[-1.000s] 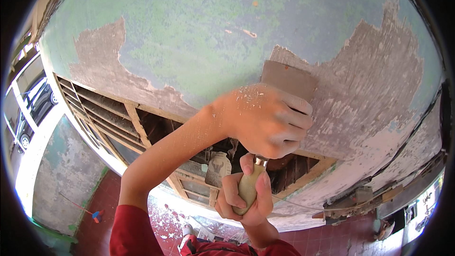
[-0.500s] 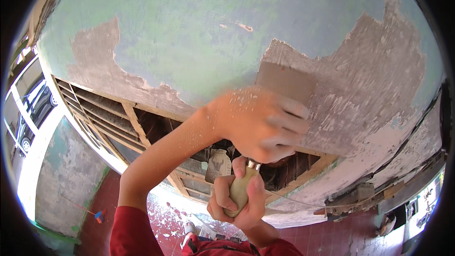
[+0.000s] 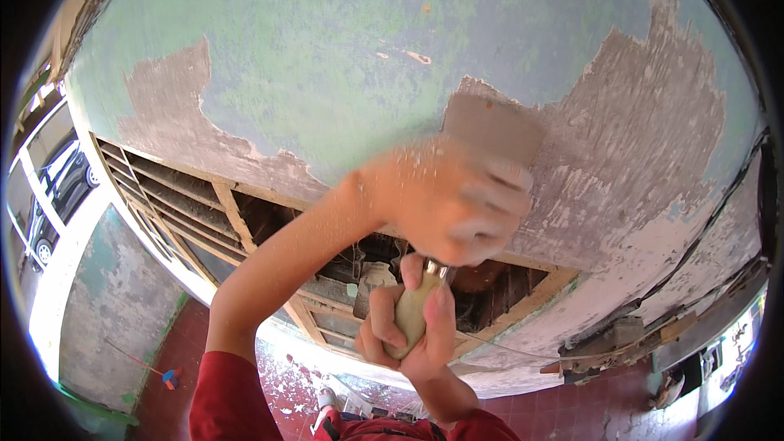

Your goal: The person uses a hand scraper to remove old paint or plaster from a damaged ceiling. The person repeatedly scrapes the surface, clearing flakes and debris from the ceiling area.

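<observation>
A broad, flat-bladed scraper (image 3: 492,126) lies against the wall (image 3: 327,57), its blade at a bare patch next to green-blue paint. My right hand (image 3: 408,331) is wrapped round its pale handle (image 3: 414,310), below the metal collar. Across the lower blade, my left hand (image 3: 457,200) is closed with bent fingers, blurred by motion and dotted with pale flecks. It hides the neck between blade and collar. The blade's top edge sits near the ragged paint border.
Below the painted area runs a slatted wooden vent frame (image 3: 233,212) with dark gaps. Paint chips litter the red tiled floor (image 3: 282,396) near a foot. A ledge with debris (image 3: 612,343) juts out at the right. A car (image 3: 65,196) stands outside at the left.
Both hands have pushed the scraper slightly up the wall. Its blade is now closer to the upper paint border. The grip of each hand looks the same.
</observation>
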A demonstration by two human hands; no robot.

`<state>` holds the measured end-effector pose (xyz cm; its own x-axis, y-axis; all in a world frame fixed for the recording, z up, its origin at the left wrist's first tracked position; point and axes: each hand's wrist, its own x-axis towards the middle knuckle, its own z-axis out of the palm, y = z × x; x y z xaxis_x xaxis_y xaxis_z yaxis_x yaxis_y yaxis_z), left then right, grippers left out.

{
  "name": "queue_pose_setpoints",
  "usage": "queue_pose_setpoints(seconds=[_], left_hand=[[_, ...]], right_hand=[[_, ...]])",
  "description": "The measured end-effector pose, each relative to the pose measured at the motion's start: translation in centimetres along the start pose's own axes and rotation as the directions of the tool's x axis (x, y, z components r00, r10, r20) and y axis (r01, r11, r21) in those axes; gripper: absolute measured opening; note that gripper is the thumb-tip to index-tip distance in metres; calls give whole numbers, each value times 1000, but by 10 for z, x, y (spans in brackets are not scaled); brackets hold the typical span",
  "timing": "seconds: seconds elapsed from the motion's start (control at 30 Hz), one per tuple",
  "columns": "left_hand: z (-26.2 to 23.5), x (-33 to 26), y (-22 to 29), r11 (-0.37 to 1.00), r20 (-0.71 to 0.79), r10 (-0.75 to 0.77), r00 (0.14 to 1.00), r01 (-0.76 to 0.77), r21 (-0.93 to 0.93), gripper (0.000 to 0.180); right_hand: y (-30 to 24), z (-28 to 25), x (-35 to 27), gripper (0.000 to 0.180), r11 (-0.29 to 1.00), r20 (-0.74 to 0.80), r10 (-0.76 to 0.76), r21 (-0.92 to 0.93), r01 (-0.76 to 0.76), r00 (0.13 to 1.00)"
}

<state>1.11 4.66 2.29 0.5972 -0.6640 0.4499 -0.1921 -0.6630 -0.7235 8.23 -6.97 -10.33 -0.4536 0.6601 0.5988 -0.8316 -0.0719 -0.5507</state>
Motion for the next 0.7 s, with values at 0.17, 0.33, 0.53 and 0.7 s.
queue_pose_setpoints(seconds=[0.17, 0.33, 0.53, 0.7], left_hand=[[0, 2, -3, 1000, -29, -10, 1000, 11, 20, 17], [7, 3, 3, 1000, -61, 4, 998, -6, -30, 13], [-1, 3, -3, 999, 6, -12, 1000, 12, 47, 16], [13, -2, 4, 1000, -100, 4, 995, -3, 6, 16]], right_hand=[[-2, 2, 6, 32, 1000, -20, -1, -17, 1, 1000], [3, 0, -3, 33, 1000, 2, -23, -12, 23, 1000], [2, 10, 5, 30, 982, -65, -69, 174, 79, 996], [7, 4, -3, 31, 986, -76, -53, 156, 65, 996]])
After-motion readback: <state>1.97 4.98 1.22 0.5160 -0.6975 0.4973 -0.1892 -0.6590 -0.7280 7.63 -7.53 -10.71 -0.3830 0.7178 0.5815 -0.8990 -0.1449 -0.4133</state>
